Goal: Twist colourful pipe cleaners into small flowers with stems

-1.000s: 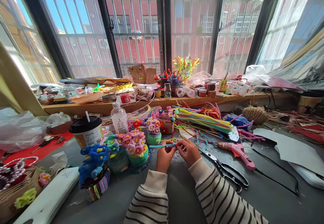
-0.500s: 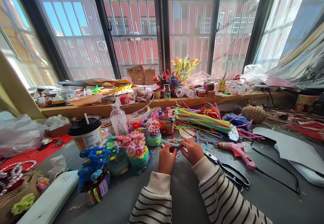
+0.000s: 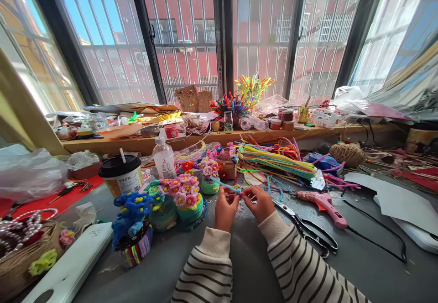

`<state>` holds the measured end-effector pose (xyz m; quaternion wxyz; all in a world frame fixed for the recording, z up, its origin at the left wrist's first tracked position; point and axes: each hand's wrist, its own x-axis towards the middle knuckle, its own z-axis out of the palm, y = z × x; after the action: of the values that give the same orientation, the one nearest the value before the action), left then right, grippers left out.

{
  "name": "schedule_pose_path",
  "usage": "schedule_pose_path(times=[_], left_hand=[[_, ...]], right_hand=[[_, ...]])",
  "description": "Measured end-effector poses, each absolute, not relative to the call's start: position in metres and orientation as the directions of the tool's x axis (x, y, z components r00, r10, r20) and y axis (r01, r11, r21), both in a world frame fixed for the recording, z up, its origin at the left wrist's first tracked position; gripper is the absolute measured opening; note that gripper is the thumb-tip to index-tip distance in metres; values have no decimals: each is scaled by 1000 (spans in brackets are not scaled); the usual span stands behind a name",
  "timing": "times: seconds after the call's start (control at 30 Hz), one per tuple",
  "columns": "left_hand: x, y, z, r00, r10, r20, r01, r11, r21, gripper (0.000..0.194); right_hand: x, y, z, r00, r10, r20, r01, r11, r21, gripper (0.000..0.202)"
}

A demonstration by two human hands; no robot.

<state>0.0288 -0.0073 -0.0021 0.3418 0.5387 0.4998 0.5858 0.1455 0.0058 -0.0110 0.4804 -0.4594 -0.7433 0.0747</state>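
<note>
On the grey counter (image 3: pixel 251 266), from the left, we see blue fuzzy flowers (image 3: pixel 132 209) in a striped pot; beside them, pink fuzzy flowers (image 3: pixel 183 191) with yellow centres; then our left hand (image 3: pixel 225 209), its fingers clamped on a thin, light-blue fuzzy stem (image 3: pixel 224 184) that slants up to the left, above the counter; our right hand (image 3: pixel 259 205) meets it, fingers pinched on the stem's right end; near that hand lie black-handled metal scissors (image 3: pixel 294 220); beyond them, a pink glue gun (image 3: pixel 324 202).
</note>
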Motion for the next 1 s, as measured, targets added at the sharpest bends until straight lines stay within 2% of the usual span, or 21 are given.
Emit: schedule_pose_path(times=[0.1,0.23,0.4,0.5,0.63,0.8,0.9,1.0], left_hand=[[30,-9,-1,-115,957,268,44,-264,963,29],[31,-10,0,-54,958,282,-2,-283,959,34],[30,-10,-1,-61,961,269,7,-270,963,33],[29,-10,-3,-90,961,263,48,-260,964,33],[28,-8,-6,-113,956,269,108,-257,960,33],[27,-8,-4,-144,961,234,77,-225,971,34],[28,-8,-2,-155,966,205,18,-205,979,33],[28,-8,-1,-136,972,190,-57,-199,978,32]], right_hand=[[149,6,-7,-116,744,657,553,598,-580,22],[153,7,-7,-175,756,630,563,602,-566,20],[159,8,-6,-212,778,592,591,584,-556,18],[161,8,-5,-221,766,604,671,569,-476,17],[159,7,-7,-290,707,645,752,585,-304,17],[147,2,-12,-293,619,729,813,563,-151,24],[143,1,-12,-252,594,764,794,578,-188,26],[145,2,-12,-194,640,744,708,616,-345,22]])
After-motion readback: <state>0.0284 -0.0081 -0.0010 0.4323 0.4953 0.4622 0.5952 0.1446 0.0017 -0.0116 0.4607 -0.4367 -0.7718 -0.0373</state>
